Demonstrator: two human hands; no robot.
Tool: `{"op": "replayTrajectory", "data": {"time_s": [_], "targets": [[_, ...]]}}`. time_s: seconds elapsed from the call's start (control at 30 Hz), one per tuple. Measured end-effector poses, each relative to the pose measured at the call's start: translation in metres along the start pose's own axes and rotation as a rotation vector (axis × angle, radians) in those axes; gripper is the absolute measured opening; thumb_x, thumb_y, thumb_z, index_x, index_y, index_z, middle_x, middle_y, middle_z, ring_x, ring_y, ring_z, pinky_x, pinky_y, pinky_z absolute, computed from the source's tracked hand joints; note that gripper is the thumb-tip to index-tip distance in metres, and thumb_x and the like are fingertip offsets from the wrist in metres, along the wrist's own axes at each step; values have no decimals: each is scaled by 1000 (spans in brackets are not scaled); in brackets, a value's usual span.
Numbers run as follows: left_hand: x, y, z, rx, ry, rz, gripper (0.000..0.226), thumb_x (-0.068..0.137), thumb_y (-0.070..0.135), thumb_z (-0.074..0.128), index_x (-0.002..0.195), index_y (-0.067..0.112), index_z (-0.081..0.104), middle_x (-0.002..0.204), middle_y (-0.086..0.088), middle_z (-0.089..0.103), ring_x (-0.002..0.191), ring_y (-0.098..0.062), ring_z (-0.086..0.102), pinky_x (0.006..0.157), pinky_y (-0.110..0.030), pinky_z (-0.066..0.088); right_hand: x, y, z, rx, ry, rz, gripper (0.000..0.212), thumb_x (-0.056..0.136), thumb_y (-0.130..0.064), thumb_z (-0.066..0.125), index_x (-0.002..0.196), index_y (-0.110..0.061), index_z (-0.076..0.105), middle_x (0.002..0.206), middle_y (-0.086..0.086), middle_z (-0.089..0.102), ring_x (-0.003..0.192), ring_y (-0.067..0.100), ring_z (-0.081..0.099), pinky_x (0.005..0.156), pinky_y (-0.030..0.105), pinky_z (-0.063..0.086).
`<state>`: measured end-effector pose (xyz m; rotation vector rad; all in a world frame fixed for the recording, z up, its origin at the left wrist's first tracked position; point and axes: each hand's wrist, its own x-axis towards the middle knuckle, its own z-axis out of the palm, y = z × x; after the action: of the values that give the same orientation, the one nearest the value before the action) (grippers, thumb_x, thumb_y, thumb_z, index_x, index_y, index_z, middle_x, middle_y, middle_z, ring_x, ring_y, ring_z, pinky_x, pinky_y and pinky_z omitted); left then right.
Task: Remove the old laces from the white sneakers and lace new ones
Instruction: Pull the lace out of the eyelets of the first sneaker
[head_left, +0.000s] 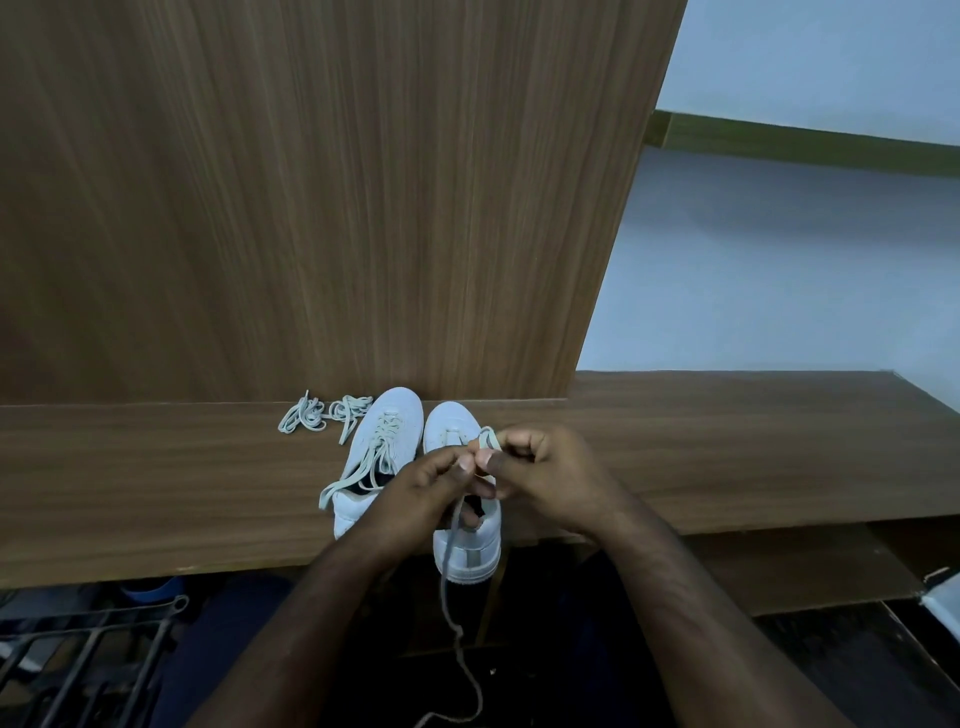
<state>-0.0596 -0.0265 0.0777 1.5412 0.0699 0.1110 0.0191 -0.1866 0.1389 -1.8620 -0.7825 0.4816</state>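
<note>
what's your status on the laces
Left hand and right hand both pinching lace over right sneaker. Left sneaker laced. Spare laces lie clear.

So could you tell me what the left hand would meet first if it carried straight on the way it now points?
Probably the right hand: the left hand points right, its fingertips already at the lace both pinch above the right sneaker. Depth is unclear.

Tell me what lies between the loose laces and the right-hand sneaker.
In the head view, the left sneaker, laced but untied, stands between the loose laces and the right sneaker.
</note>
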Motion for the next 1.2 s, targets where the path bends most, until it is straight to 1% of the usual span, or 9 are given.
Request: {"op": "replayTrajectory", "data": {"time_s": [0.1,0.33,0.5,0.63,0.73,0.8,0.9,1.03,1.2], "targets": [[2,-3,-4,82,78,33,21,97,32,59,100,16,72,62,-1,56,56,-10,48,59,-24,41,2,0,3,162,64,50,11,92,-19,71,90,-11,77,88,10,76,77,15,69,70,30,56],[0,1,-19,119,197,50,19,100,15,56,92,15,74,56,1,51,55,-8,47,56,-19,39,6,-4,-16,512,554,66,15,94,-20,68,85,-9,73,79,2,74,79,13,71,73,31,59],[0,4,-10,214,235,104,23,94,33,65,116,31,68,113,14,71,106,0,63,87,-14,45,0,-17,-18,610,248,56,14,97,-10,60,106,-8,71,94,6,76,82,14,71,64,22,52],[0,7,-2,10,62,157,54,89,62,56,137,36,56,136,4,61,130,-16,54,105,-40,43,-5,-23,-5,449,-33,115,9,93,-10,66,99,-6,71,87,9,76,70,15,69,53,20,46],[-4,6,-3,-73,31,94,40,92,56,57,120,29,68,116,-7,69,115,-25,64,100,-48,47,-6,-25,0,355,-35,178,14,91,-15,70,97,-3,72,84,12,76,73,18,72,54,20,51],[-5,4,-2,-62,67,85,22,93,41,61,94,23,73,85,-4,69,85,-21,65,86,-42,49,-6,-25,0,311,32,196,17,93,-18,69,98,-2,73,86,11,76,76,18,73,55,20,53],[-3,4,0,-67,155,84,12,96,18,63,90,11,70,63,7,62,58,-14,55,70,-33,50,-5,-23,-2,298,186,184,19,97,-23,64,94,-7,73,85,6,75,72,10,69,53,21,52],[-1,3,-2,105,249,75,13,97,13,60,89,11,70,58,10,58,51,-10,49,56,-23,50,-6,-25,-8,620,203,218,16,100,-16,57,97,-9,71,85,5,73,72,12,66,58,23,53],[-1,-4,-1,261,229,47,17,95,19,64,89,4,68,55,11,51,51,-5,47,53,-23,43,-8,-27,0,784,89,161,15,101,-6,52,105,-8,66,108,10,75,102,21,71,78,37,61]]}}
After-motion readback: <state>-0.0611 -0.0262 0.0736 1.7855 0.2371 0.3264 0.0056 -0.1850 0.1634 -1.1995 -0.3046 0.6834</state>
